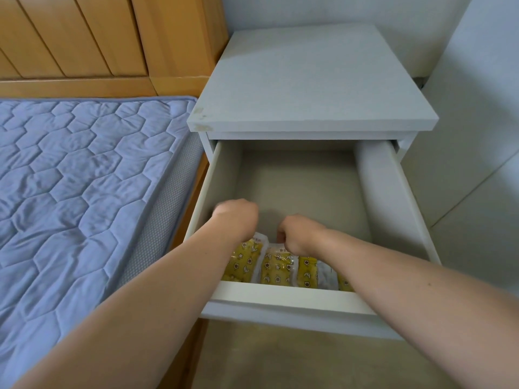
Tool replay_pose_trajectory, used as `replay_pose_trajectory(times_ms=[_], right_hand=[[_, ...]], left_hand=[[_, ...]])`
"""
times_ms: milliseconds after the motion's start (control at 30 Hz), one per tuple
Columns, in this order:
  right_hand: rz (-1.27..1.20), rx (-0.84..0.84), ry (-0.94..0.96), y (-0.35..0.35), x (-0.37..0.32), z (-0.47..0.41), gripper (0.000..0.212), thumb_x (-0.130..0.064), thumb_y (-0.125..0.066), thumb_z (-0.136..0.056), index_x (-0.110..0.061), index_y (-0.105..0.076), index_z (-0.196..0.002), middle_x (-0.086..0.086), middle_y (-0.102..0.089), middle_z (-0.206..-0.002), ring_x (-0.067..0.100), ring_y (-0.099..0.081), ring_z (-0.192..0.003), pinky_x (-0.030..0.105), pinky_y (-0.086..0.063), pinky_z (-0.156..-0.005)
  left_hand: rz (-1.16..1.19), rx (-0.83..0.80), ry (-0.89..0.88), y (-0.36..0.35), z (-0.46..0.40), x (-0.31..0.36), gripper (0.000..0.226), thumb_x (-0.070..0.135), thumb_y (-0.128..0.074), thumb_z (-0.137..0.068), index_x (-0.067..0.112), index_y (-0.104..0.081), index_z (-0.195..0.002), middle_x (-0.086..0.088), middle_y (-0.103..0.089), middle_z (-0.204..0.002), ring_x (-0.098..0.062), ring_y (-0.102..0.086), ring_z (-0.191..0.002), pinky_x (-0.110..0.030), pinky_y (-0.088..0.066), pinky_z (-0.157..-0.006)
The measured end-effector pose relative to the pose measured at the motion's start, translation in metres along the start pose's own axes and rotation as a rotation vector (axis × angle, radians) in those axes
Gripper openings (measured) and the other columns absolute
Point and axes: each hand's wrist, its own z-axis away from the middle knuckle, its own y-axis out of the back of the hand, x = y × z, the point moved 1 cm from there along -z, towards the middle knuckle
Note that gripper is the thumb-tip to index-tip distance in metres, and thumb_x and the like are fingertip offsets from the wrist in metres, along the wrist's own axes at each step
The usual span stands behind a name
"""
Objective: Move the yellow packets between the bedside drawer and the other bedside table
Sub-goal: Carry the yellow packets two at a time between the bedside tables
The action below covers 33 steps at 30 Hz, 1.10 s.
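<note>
Head view: left hand (237,217) and right hand (299,234) both clenched on yellow packets (276,269) in drawer (280,297).

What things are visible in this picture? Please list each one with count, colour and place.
bedside table: one, white, right of the bed, top bare
drawer: one, white, pulled open from the table
yellow packets: at least four visible, yellow with clear edges, in a row along the drawer's front
mattress: one, blue quilted, left
headboard: one, wooden, upper left
left hand: one, in the drawer above the leftmost packet
right hand: one, closed, at the top edge of a packet
</note>
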Motion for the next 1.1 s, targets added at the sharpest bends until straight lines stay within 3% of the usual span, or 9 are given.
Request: replay_pose_trajectory(times_ms=[100,233,367,500,667,900,1100], right_hand=[[0.006,0.016,-0.001,0.003,0.0,0.001,0.036,0.0,-0.049,-0.086,-0.009,-0.07,-0.113,0.011,-0.069,-0.111,0.03,-0.065,-0.1,0.034,-0.056,-0.083],[0.022,0.034,-0.032,0.004,0.001,0.001,0.037,-0.001,-0.047,-0.086,-0.011,-0.069,-0.114,0.009,-0.068,-0.114,0.029,-0.065,-0.099,0.034,-0.056,-0.082],[0.014,0.019,-0.059,0.001,0.003,0.0,0.035,0.0,-0.049,-0.087,-0.012,-0.07,-0.113,0.009,-0.068,-0.113,0.028,-0.066,-0.097,0.036,-0.057,-0.085],[0.011,-0.023,-0.048,-0.005,0.003,-0.001,0.032,-0.003,-0.051,-0.088,-0.012,-0.07,-0.113,0.008,-0.069,-0.112,0.027,-0.066,-0.099,0.034,-0.056,-0.085],[-0.015,-0.017,-0.052,-0.006,0.005,-0.001,0.033,-0.003,-0.051,-0.086,-0.012,-0.072,-0.109,0.008,-0.07,-0.11,0.026,-0.067,-0.097,0.035,-0.056,-0.087],[-0.038,-0.023,-0.064,-0.008,0.011,0.003,0.033,-0.003,-0.051,-0.085,-0.012,-0.072,-0.11,0.008,-0.069,-0.11,0.027,-0.066,-0.098,0.039,-0.056,-0.09],[-0.045,0.004,-0.068,-0.006,0.014,0.006,0.037,-0.001,-0.046,-0.085,-0.012,-0.072,-0.108,0.008,-0.069,-0.11,0.027,-0.066,-0.095,0.041,-0.056,-0.088]], left_hand=[[0.09,-0.017,0.022,-0.004,-0.005,-0.006,0.01,0.003,-0.053,-0.09,0.006,-0.059,-0.098,-0.007,-0.056,-0.088,-0.025,-0.057,-0.081,-0.033,-0.047,-0.069],[0.228,-0.053,0.025,-0.01,-0.01,-0.012,0.023,0.005,-0.055,-0.089,0.009,-0.068,-0.108,-0.008,-0.068,-0.099,-0.024,-0.065,-0.089,-0.034,-0.055,-0.078],[0.133,-0.042,0.011,-0.015,-0.009,-0.01,0.026,0.006,-0.055,-0.09,0.01,-0.067,-0.113,-0.008,-0.068,-0.105,-0.025,-0.065,-0.094,-0.036,-0.055,-0.084],[-0.244,-0.042,-0.065,-0.015,-0.004,0.001,0.028,0.015,-0.047,-0.096,0.014,-0.059,-0.121,-0.009,-0.062,-0.124,-0.029,-0.055,-0.118,-0.042,-0.035,-0.103],[-0.425,-0.224,-0.082,-0.024,-0.003,0.002,0.026,0.019,-0.051,-0.096,0.016,-0.06,-0.12,-0.008,-0.06,-0.129,-0.032,-0.046,-0.13,-0.057,-0.008,-0.116],[-0.465,-0.299,-0.121,-0.027,0.0,0.003,0.029,0.022,-0.047,-0.098,0.017,-0.058,-0.125,-0.006,-0.057,-0.133,-0.031,-0.042,-0.134,-0.063,-0.004,-0.115],[-0.421,-0.271,-0.134,-0.03,0.001,-0.002,0.029,0.02,-0.045,-0.098,0.016,-0.058,-0.124,-0.006,-0.059,-0.129,-0.029,-0.045,-0.131,-0.061,-0.006,-0.115]])
